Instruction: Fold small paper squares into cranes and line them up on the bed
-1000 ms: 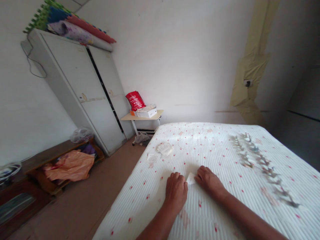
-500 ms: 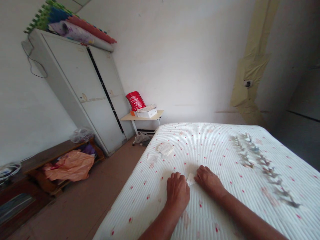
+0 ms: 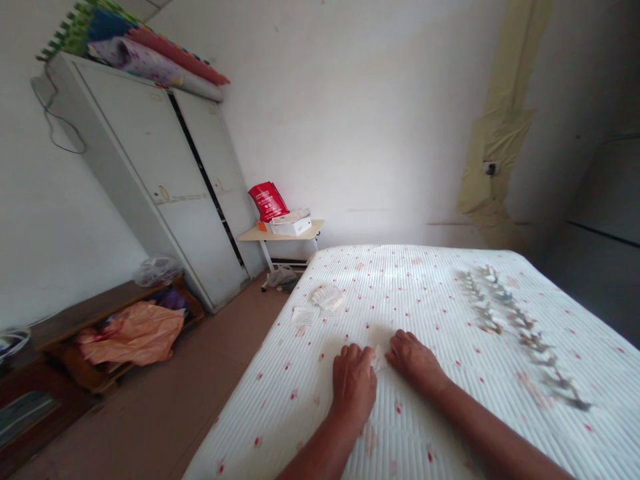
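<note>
A small piece of white paper (image 3: pixel 379 359) is held low over the bed between my two hands. My left hand (image 3: pixel 355 383) has its fingers curled and pinches the paper's left side. From the right, my right hand (image 3: pixel 413 357) closes its fingers on the other side of the paper. Both hands rest close to the white ribbed bed cover (image 3: pixel 400 280) with red dots. Beyond my left hand lie a small heap of white paper pieces (image 3: pixel 328 298) and a flat printed slip (image 3: pixel 303 317).
Two rows of small folded-looking pieces (image 3: pixel 520 320) run along the bed's right side. A small table (image 3: pixel 250 235) with a red bag (image 3: pixel 269 201) stands behind the bed. At the left are a grey cabinet (image 3: pixel 145 153) and a low wooden stand (image 3: pixel 85 307).
The whole view has shifted slightly. My right hand has come a little nearer to the left hand, and less of the paper between them shows.
</note>
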The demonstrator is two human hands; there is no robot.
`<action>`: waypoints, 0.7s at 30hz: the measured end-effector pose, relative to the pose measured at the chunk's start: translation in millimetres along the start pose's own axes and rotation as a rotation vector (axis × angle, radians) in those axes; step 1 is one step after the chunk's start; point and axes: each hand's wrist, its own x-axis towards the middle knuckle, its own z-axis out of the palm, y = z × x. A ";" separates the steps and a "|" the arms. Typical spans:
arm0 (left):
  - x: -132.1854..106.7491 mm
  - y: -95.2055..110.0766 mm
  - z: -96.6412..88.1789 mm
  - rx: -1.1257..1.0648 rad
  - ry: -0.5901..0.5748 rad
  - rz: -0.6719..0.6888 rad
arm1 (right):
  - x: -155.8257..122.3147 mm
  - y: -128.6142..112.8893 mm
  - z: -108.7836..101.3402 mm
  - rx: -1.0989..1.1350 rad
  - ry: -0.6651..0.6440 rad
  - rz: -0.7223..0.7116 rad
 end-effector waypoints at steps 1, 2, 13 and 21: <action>0.0 -1.0 0.6 -0.012 0.004 0.030 | 0.4 0.4 1.2 0.003 0.000 0.004; 0.1 -1.8 1.2 -0.021 0.006 0.054 | 0.9 0.8 2.5 0.006 0.001 0.009; -2.0 2.7 -1.8 0.117 0.045 0.271 | -1.2 0.1 2.3 0.108 0.048 0.073; 1.5 2.0 -3.2 0.134 0.022 0.364 | -2.5 17.4 0.5 0.298 0.099 0.038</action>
